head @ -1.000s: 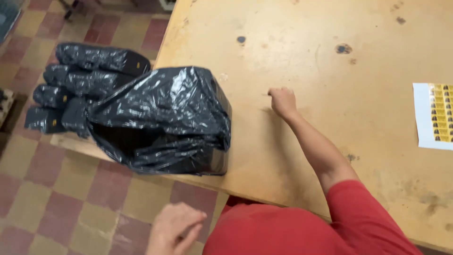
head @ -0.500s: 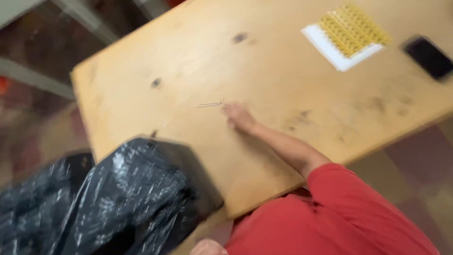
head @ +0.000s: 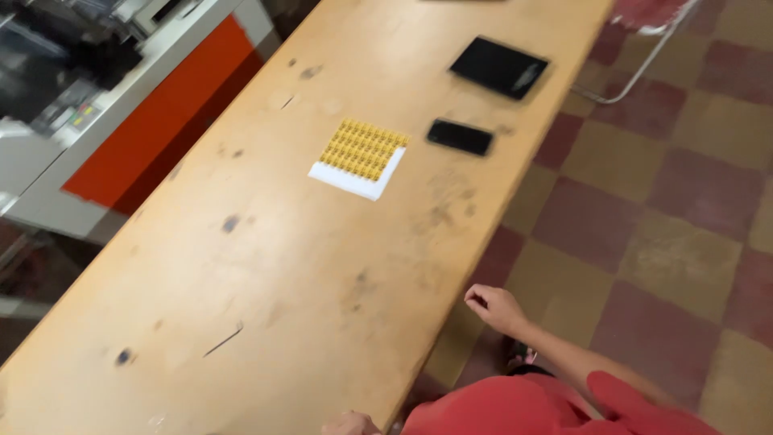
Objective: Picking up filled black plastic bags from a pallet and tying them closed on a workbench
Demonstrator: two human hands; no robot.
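My right hand (head: 495, 308) hangs just past the near edge of a long wooden table (head: 266, 266), over the tiled floor. Its fingers are curled in and I see nothing in them. Only the top of my left hand (head: 350, 422) shows at the bottom edge of the view, against the table's edge, and its fingers are hidden. My red sleeve fills the lower right. Farther along the table lies a white sheet of small yellow stickers (head: 360, 156), well out of reach of both hands.
A black phone (head: 459, 137) lies right of the sticker sheet and a black tablet (head: 499, 67) beyond it. A grey and orange machine (head: 121, 113) stands along the table's far side. Checkered floor tiles (head: 660, 225) spread to the right, with a chair leg at the top.
The view has swung right along the table, so the black plastic bags are out of sight. My right hand has come off the tabletop and now sits past its edge.
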